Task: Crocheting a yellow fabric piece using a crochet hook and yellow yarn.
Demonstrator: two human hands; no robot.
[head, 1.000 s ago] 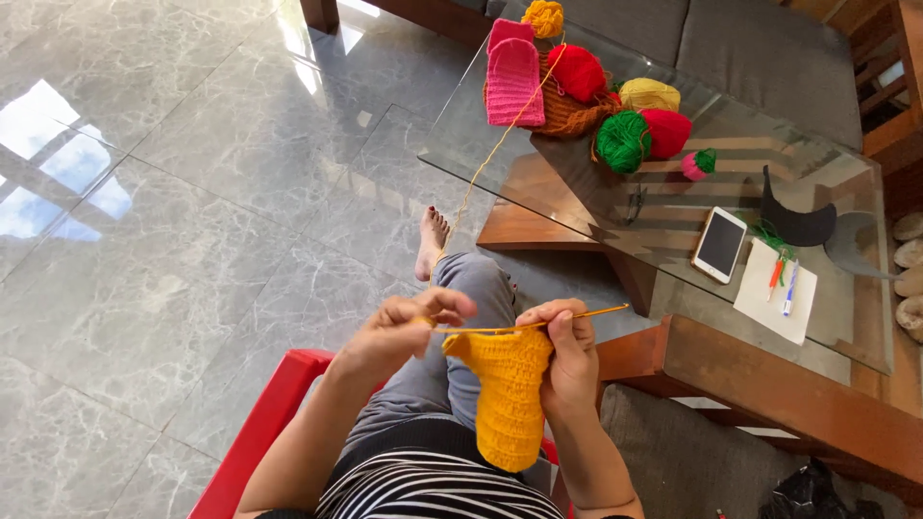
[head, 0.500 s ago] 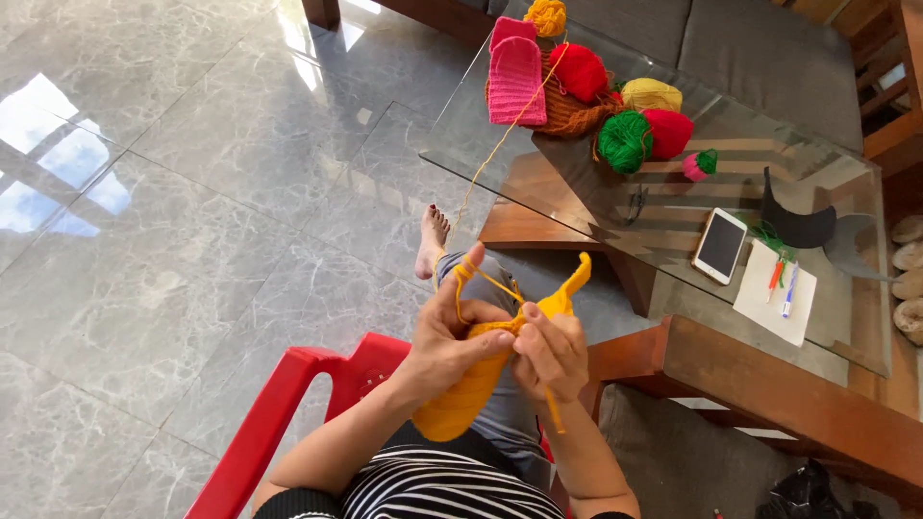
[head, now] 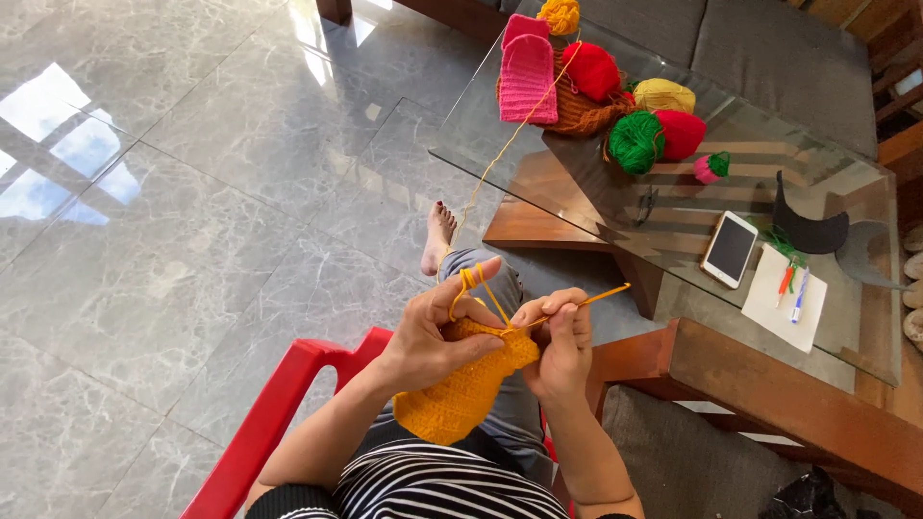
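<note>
Orange crochet piece [head: 460, 384] held in both hands over the lap, above a red plastic chair [head: 274, 423].

Nearest, the left hand [head: 431, 336] has its grip clamped on the top edge of the crochet piece, with the orange yarn strand [head: 500, 159] looped over its raised forefinger. Just beside it, the right hand [head: 561, 344] has its grip closed on an orange crochet hook [head: 591, 301], whose free end points away to the right while its near end meets the work. The piece hangs down between the forearms. Further out, the strand runs past a bare foot [head: 438, 235] on the grey marble floor [head: 173, 211] up to the glass bench [head: 846, 192]. There lie a pink knitted piece [head: 527, 72], a basket [head: 582, 113] with yarn balls, a green yarn ball [head: 635, 142], a phone [head: 730, 249] and a notepad [head: 774, 298] with pens.
</note>
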